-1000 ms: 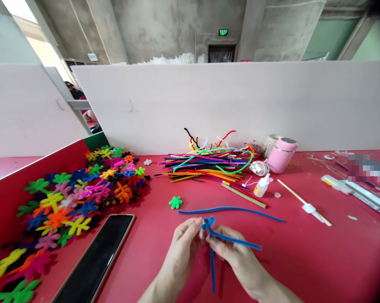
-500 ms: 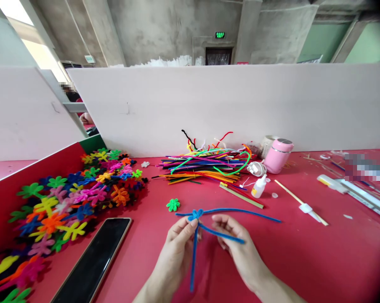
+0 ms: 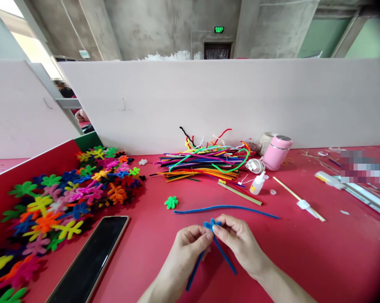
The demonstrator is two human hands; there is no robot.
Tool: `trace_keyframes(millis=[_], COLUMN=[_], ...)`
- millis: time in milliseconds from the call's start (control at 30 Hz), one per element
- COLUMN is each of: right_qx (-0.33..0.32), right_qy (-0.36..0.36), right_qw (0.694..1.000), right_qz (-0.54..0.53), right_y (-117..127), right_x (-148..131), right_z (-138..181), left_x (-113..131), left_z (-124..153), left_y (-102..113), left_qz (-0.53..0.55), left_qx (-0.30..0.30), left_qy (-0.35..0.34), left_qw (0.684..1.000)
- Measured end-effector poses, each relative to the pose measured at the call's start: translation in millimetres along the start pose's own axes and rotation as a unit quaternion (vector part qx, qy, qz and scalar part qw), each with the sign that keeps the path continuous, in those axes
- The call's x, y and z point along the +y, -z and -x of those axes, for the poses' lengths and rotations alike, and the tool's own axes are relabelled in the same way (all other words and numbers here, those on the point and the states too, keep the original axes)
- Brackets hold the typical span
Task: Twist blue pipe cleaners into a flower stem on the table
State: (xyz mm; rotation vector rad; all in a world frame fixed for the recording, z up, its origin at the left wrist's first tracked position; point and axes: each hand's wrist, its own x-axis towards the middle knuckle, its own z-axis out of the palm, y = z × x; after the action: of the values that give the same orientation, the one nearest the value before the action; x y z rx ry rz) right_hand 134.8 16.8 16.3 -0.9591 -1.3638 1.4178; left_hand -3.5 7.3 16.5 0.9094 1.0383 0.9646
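Note:
Between my two hands is a blue pipe-cleaner flower (image 3: 211, 224), its looped petals upward and two long blue ends hanging down toward me. My left hand (image 3: 190, 248) pinches it from the left between thumb and fingers. From the right, the thumb and fingers of my right hand (image 3: 237, 240) are closed on the petals. Just beyond my hands, a loose blue pipe cleaner (image 3: 227, 208) lies across the red table. A finished green flower (image 3: 171, 202) rests to the left of it.
Many colourful flowers (image 3: 51, 210) fill a red-walled box at left, beside a phone (image 3: 89, 256). Behind lie bundled pipe cleaners (image 3: 202, 164). Right are a glue bottle (image 3: 257, 184), a pink cup (image 3: 277, 153) and a wooden stick (image 3: 287, 189). A white partition (image 3: 183, 101) closes off the back.
My right hand has moved left and closed on the blue flower. One hanging end, which pointed right, now points down. The view has shifted slightly.

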Motion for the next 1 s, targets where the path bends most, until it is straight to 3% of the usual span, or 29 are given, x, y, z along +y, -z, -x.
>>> trace_keyframes(millis=[267,433,600,1000], right_qx=[-0.004,0.006,0.015,0.026], right_qy=[-0.029,-0.053,-0.057,-0.032], right_qw=[0.997,0.989,0.982,0.995], right_qz=[-0.066,-0.139,-0.178,-0.087], right_y=[1,-2,-5,-3], right_x=[3,4,4,0], right_z=[1,3,3,2], left_x=[1,-6,-8,-15], left_z=[3,3,4,1], left_y=[-4,-4,-6,-6], left_qz=[-0.059,-0.024,0.007,-0.006], left_qx=[0.011,-0.030,-0.032,-0.024], left_qy=[-0.027,-0.025,-0.020,-0.012], left_qw=[0.998,0.999,0.999,1.000])
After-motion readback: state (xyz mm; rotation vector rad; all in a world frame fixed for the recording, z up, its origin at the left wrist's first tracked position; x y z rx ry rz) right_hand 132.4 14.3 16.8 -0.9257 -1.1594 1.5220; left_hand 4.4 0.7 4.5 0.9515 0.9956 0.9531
